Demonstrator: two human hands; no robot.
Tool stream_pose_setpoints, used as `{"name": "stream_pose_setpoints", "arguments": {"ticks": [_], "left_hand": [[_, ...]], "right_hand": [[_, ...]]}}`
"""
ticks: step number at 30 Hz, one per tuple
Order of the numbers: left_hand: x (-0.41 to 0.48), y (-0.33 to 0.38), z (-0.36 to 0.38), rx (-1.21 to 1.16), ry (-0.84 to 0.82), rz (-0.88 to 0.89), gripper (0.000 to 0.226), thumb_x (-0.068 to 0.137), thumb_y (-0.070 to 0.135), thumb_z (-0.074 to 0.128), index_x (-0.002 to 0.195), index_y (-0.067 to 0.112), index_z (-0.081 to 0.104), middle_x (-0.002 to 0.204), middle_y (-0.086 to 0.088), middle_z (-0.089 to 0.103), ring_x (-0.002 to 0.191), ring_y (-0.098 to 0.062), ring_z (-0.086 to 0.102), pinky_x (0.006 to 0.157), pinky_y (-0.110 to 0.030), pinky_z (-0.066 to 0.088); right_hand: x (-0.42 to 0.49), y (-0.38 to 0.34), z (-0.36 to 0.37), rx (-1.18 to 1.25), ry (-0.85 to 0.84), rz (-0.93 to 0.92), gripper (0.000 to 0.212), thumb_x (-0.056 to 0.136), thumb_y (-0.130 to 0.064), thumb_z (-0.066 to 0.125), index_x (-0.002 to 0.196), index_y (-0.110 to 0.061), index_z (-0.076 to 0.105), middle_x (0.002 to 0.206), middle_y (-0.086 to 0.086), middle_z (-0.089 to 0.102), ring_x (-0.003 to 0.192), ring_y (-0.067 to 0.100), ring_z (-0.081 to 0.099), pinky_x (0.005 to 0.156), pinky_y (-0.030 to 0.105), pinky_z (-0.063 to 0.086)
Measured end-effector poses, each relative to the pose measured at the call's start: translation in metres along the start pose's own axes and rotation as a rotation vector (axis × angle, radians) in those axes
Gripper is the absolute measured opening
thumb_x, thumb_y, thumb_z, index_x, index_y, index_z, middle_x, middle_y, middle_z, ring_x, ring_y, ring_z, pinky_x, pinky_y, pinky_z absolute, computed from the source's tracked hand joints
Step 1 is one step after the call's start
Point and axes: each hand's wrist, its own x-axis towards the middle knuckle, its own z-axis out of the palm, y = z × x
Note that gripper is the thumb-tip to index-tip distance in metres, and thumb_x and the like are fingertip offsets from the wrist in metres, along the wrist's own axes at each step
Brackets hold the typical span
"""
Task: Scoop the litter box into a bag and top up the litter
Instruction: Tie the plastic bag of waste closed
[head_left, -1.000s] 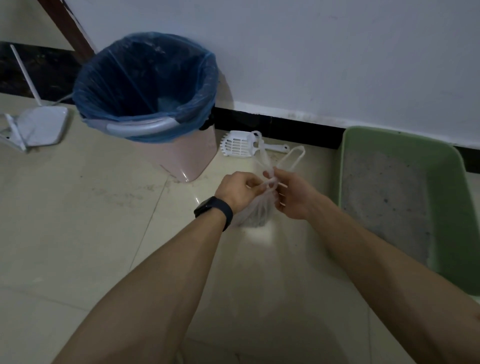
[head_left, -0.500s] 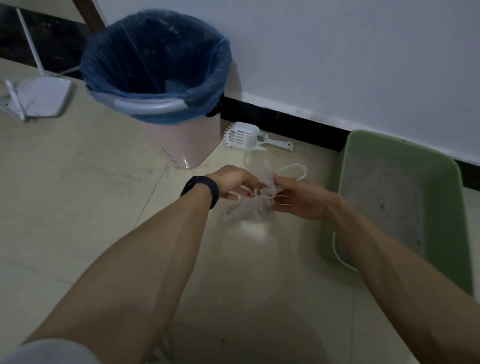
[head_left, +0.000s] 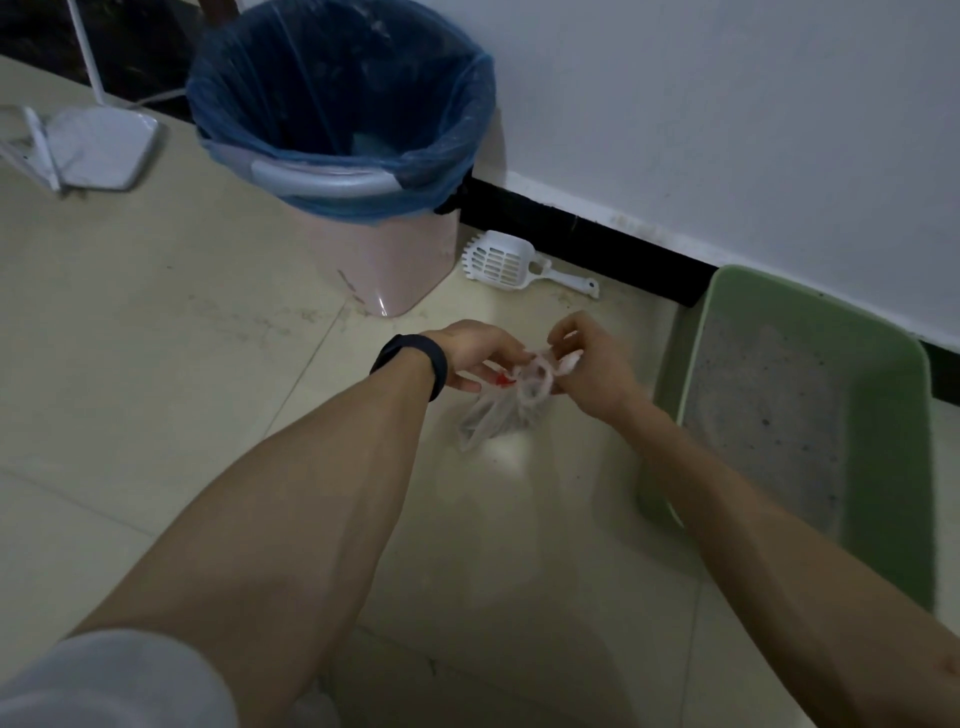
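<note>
While the left hand (head_left: 467, 353) and the right hand (head_left: 592, 369) held the small plastic bag (head_left: 498, 418) between them, their fingers were pinched on its top. The green litter box (head_left: 727, 306) stood near, at its right.

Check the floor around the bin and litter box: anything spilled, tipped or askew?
Nothing spilled or tipped. The bin stands upright, the litter box sits flat, the left hand and right hand grip the bag at its neck. Only the scoop lies loose on the floor by the baseboard.
</note>
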Motion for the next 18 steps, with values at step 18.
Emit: {"name": "stream_pose_setpoints", "arguments": {"ticks": [18], "left_hand": [[-0.008,0.009,0.008,-0.121,0.239,0.175,0.022,0.093,0.021,0.066,0.112,0.011,0.071,0.101,-0.007,0.073,0.070,-0.012,0.068,0.056,-0.017,0.049]], "right_hand": [[0.005,-0.016,0.014,0.153,0.210,0.019,0.015,0.081,-0.034,0.078,0.078,-0.023,0.068,0.077,-0.010,0.068,0.070,0.003,0.060,0.061,0.016,0.043]]}}
